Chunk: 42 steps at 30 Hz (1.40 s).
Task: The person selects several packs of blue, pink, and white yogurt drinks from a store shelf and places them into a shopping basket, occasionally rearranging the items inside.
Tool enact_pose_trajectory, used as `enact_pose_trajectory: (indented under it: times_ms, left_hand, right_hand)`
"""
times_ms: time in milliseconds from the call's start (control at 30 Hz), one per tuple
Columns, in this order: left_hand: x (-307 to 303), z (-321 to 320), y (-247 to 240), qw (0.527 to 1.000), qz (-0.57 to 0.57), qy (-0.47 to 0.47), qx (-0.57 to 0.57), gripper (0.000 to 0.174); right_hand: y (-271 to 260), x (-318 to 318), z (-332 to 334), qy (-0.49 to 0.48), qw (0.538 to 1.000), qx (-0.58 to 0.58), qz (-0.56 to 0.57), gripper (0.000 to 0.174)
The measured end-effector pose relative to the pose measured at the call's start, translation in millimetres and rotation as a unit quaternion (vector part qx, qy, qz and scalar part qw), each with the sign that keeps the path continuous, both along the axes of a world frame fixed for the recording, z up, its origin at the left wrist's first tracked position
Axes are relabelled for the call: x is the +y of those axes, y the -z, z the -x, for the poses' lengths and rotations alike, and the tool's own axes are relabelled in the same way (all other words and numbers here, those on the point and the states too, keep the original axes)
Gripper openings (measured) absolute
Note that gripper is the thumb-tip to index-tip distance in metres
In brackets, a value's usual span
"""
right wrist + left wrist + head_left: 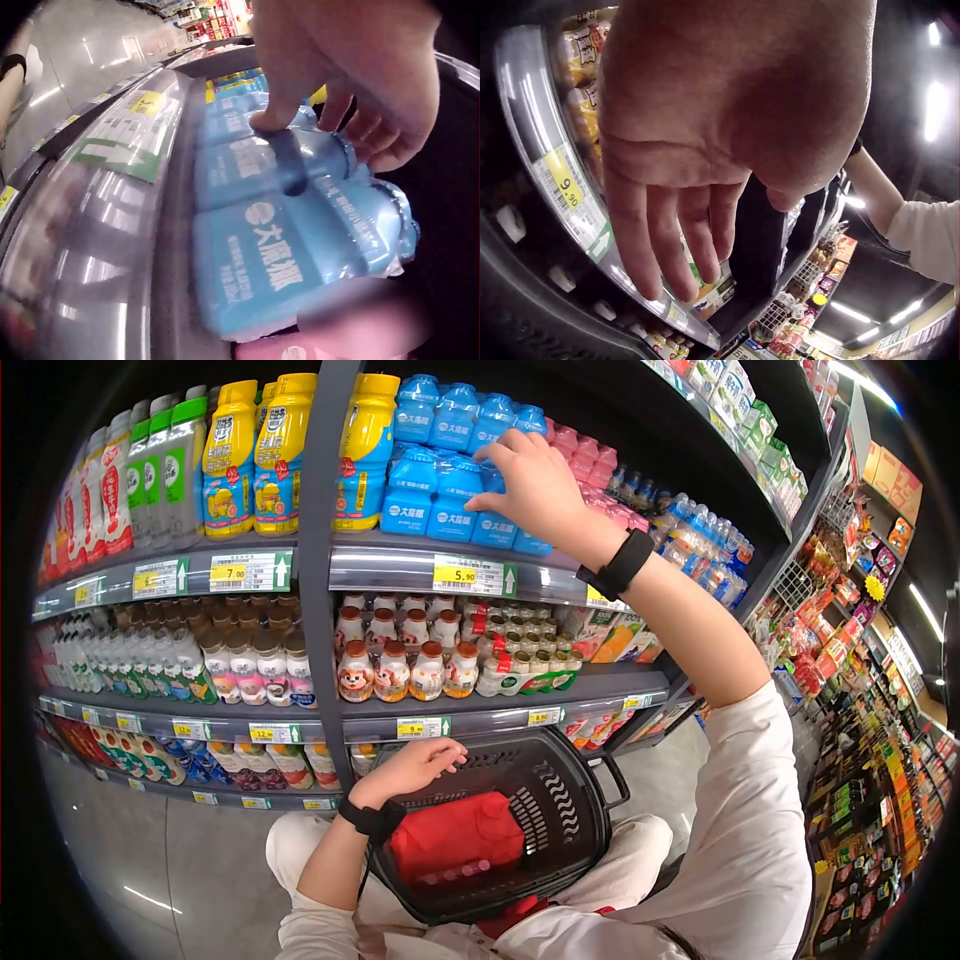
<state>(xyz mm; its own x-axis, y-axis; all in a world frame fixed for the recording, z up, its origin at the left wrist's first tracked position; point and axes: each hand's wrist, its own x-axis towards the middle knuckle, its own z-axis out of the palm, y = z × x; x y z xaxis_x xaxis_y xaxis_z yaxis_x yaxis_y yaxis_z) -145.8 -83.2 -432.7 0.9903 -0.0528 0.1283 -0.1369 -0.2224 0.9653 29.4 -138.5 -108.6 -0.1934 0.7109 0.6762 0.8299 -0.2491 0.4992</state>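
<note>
My right hand (540,490) reaches to the upper shelf and grips a shrink-wrapped pack of small blue drink bottles (322,154). In the right wrist view its thumb presses the near side of the bottle tops, and its fingers curl over the far side. More blue bottles (410,480) stand around it in two layers. My left hand (415,768) hovers over the black shopping basket (575,790), holding nothing. Its fingers hang loosely extended, palm visible in the left wrist view. A red bag (455,835) lies in the basket, which sits at my lap.
Yellow-capped bottles (365,455) stand left of the blue packs, beside a shelf upright (322,470). Pink bottles (590,455) are to the right. A shelf edge with price labels (470,575) runs below my right hand. Lower shelves hold small white bottles (428,670).
</note>
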Motion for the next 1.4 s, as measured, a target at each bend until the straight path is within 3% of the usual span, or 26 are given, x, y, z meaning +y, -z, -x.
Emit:
enact_pose_trajectory:
  times_ms: [400,433,533,567,667,700,733,800,867,900,1000,1100,1133,1167,1233,1333,1400]
  left_hand:
    - [-16,-21,12,0.999,-0.016,0.029,0.025,0.031]
    - [-16,-22,15,0.999,-0.023,0.027,0.022,0.030]
    - [-14,-22,23,0.999,-0.037,-0.018,-0.021,0.028]
    - [-11,-18,18,0.990,-0.122,-0.065,-0.037,0.026]
    - [-1,-9,14,0.945,-0.283,-0.137,-0.096,0.028]
    - [0,-12,24,0.937,-0.256,-0.179,-0.156,0.028]
    - [2,-2,10,0.922,-0.342,-0.169,-0.069,0.027]
    - [8,4,10,0.900,-0.396,-0.180,-0.028,0.027]
    - [17,6,32,0.870,-0.441,-0.205,-0.084,0.024]
    - [17,7,30,0.860,-0.471,-0.189,-0.055,0.025]
    - [17,7,38,0.858,-0.486,-0.152,-0.062,0.026]
    - [15,9,37,0.877,-0.457,-0.124,-0.078,0.027]
    - [14,9,37,0.875,-0.465,-0.119,-0.058,0.026]
    - [14,9,35,0.872,-0.474,-0.114,-0.040,0.026]
    - [19,7,40,0.867,-0.484,-0.110,-0.027,0.027]
    - [23,7,45,0.868,-0.482,-0.114,-0.032,0.026]
    - [27,5,42,0.861,-0.497,-0.110,-0.024,0.026]
  right_hand:
    - [21,-3,0,-0.066,0.996,0.000,-0.055,0.045]
    - [24,-6,3,-0.110,0.990,0.003,-0.083,0.046]
    - [43,-35,30,-0.158,0.982,0.006,-0.104,0.047]
    - [57,-48,41,-0.184,0.980,0.004,-0.079,0.048]
    - [130,-87,69,-0.244,0.969,0.014,0.034,0.042]
    - [161,-100,72,-0.217,0.970,0.021,0.111,0.037]
    - [195,-112,73,-0.193,0.962,0.035,0.190,0.033]
    - [257,-128,65,-0.142,0.940,0.092,0.297,0.023]
    - [331,-140,39,-0.081,0.904,0.175,0.381,0.021]
    - [370,-144,26,-0.085,0.883,0.176,0.426,0.018]
    - [479,-155,19,-0.067,0.828,0.216,0.512,0.025]
    - [580,-166,36,-0.038,0.808,0.277,0.519,0.027]
    - [608,-167,44,-0.021,0.761,0.312,0.568,0.030]
    - [632,-167,54,-0.003,0.711,0.342,0.614,0.033]
    - [604,-153,81,0.035,0.622,0.398,0.674,0.050]
    - [664,-159,103,0.027,0.638,0.475,0.605,0.048]
    - [676,-153,102,0.076,0.617,0.509,0.595,0.045]
